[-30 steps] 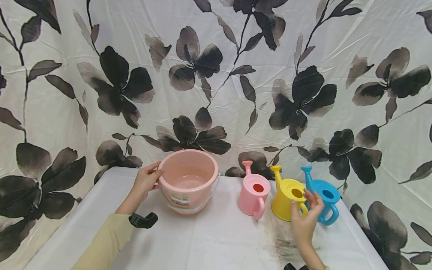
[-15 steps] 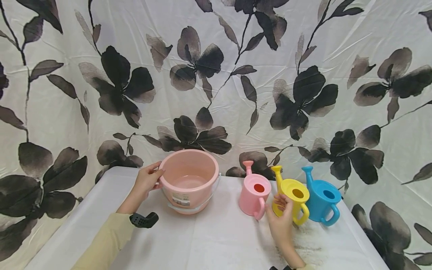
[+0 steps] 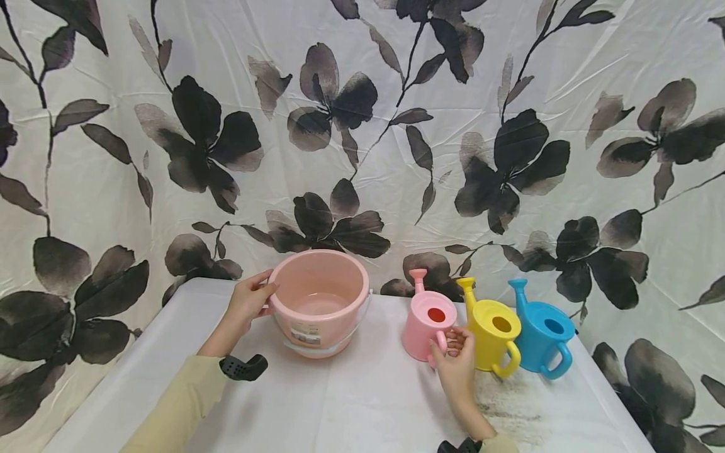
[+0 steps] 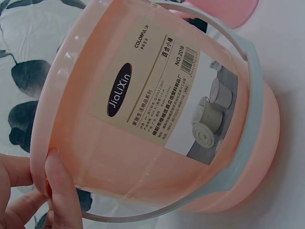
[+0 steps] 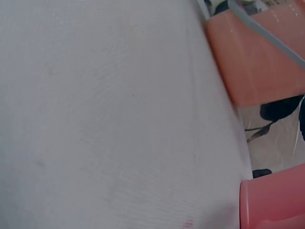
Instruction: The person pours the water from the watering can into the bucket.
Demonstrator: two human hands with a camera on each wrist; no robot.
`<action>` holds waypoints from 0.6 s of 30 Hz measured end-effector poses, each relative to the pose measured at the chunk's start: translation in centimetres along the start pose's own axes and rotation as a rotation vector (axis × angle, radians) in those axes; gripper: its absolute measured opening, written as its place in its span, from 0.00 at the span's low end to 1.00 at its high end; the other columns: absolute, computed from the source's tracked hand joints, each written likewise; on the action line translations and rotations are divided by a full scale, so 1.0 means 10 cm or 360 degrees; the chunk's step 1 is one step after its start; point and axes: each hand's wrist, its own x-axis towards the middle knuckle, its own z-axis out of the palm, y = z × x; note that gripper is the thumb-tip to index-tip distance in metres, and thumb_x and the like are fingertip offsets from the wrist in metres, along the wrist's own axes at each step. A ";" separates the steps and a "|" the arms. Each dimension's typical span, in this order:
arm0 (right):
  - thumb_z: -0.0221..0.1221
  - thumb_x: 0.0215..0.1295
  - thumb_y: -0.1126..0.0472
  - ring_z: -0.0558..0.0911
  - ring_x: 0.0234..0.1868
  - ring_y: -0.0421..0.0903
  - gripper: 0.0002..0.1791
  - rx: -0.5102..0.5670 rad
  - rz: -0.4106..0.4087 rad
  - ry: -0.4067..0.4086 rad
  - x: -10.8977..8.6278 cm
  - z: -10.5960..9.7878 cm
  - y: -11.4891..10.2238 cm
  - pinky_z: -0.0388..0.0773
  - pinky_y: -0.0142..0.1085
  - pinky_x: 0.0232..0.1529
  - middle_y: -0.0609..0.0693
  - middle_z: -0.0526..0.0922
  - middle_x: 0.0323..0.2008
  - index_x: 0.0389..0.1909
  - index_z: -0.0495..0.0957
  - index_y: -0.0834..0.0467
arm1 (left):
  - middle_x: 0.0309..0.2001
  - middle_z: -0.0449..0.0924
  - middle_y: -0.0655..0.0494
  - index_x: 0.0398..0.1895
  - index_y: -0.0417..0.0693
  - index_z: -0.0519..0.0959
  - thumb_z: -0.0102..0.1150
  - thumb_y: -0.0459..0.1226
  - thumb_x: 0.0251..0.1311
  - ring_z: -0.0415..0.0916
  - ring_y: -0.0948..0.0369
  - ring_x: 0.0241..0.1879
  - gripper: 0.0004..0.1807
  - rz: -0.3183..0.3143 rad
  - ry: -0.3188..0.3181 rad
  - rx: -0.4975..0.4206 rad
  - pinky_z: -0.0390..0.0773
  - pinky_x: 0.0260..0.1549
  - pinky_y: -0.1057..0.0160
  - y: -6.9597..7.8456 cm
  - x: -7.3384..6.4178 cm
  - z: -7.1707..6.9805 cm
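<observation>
A pale pink bucket (image 3: 320, 308) with a grey-blue handle (image 4: 248, 114) stands at the left of the table. My left hand (image 3: 246, 305) pinches its rim from the left, the thumb (image 4: 64, 191) lying on the outer wall. Right of the bucket, a pink watering can (image 3: 425, 321) stands upright, its handle between the thumb and curled fingers of my right hand (image 3: 455, 365). That hand does not show in the right wrist view, where the pink can (image 5: 276, 202) fills the lower right corner. A yellow watering can (image 3: 487, 333) is just beyond my right fingers.
A blue watering can (image 3: 540, 340) stands right of the yellow one, near the right table edge. A white cloth covers the table (image 3: 340, 409), with a dark smudge (image 3: 510, 412) at front right. Behind hangs a flowered curtain (image 3: 408, 189).
My right hand has moved left from in front of the yellow and blue cans, past the yellow one, to the pink can's handle. The left hand stays on the bucket rim.
</observation>
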 end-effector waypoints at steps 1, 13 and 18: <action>0.66 0.55 0.66 0.70 0.40 0.41 0.29 -0.0004 0.0023 -0.0004 0.00 0.00 0.00 0.69 0.19 0.40 0.56 0.74 0.45 0.55 0.64 0.64 | 0.49 0.69 0.44 0.74 0.46 0.57 0.48 0.39 0.70 0.71 0.70 0.26 0.30 0.0002 -0.0001 -0.0002 0.80 0.24 0.75 0.00 0.00 0.00; 0.62 0.62 0.62 0.70 0.41 0.43 0.25 -0.0039 0.0103 -0.0062 0.02 -0.05 0.02 0.71 0.19 0.39 0.56 0.72 0.46 0.56 0.64 0.63 | 0.48 0.69 0.45 0.74 0.46 0.56 0.47 0.39 0.70 0.71 0.70 0.26 0.30 0.0009 -0.0007 0.0000 0.80 0.24 0.75 -0.01 0.02 0.00; 0.58 0.67 0.58 0.69 0.43 0.42 0.23 -0.0022 0.0147 -0.0095 0.04 -0.10 0.07 0.71 0.17 0.39 0.56 0.74 0.48 0.58 0.64 0.61 | 0.49 0.69 0.45 0.74 0.46 0.56 0.47 0.39 0.70 0.71 0.70 0.26 0.30 0.0001 -0.0003 0.0002 0.80 0.24 0.75 -0.01 0.02 0.00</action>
